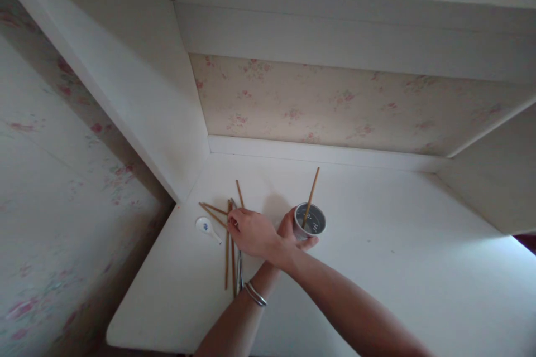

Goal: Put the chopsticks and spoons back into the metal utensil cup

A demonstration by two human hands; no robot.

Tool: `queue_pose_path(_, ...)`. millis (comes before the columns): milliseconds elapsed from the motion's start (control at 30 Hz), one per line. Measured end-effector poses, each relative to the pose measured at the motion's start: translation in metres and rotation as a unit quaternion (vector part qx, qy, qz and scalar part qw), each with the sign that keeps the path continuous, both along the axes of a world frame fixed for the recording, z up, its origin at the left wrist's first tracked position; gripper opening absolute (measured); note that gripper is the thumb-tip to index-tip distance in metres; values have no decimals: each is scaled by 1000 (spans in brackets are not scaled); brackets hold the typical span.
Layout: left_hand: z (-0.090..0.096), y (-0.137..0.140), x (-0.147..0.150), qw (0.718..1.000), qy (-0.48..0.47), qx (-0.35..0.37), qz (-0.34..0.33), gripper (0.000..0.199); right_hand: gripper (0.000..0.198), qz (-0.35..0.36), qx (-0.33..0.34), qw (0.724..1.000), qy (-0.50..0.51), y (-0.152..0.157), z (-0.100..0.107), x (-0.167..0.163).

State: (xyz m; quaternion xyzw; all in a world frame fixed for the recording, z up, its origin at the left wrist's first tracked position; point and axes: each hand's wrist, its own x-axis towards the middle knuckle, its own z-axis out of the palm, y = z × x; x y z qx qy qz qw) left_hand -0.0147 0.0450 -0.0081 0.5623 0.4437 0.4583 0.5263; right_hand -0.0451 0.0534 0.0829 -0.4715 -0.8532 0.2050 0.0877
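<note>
The right hand (253,228) covers the middle of several loose wooden sticks (226,265) and slim metal utensils (240,270), whose near ends meet the left forearm, so their count is unclear. Its fingers curl nearly together; whether they grip a stick cannot be told. Past the hand, stick ends point toward 10 and almost 12 o'clock, while longer ones run to 6. A white spoon (205,226) lies at the hand's 9 o'clock, handle aimed between 4 and 5. At its 3 o'clock, the left hand (287,226), partly hidden, wraps a metal cup (320,216) with a perforated bottom; inside, one stick (311,196) leans between 12 and 1.
</note>
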Motion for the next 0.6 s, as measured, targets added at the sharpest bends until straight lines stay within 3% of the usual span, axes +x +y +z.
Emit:
queue_pose_path(133, -8, 1, -1, 1000, 15, 5, -2, 86, 24, -34, -10, 994, -107, 30, -14, -27)
queue_pose_path(367, -5, -4, -2, 999, 33, -4, 8, 82, 17, -48, -42, 988, -142, 39, -28, -42)
queue_pose_path(600, -15, 1, -3, 999, 14, 29, 2, 90, 31, -93, -2, 990, -104, 29, -12, -26)
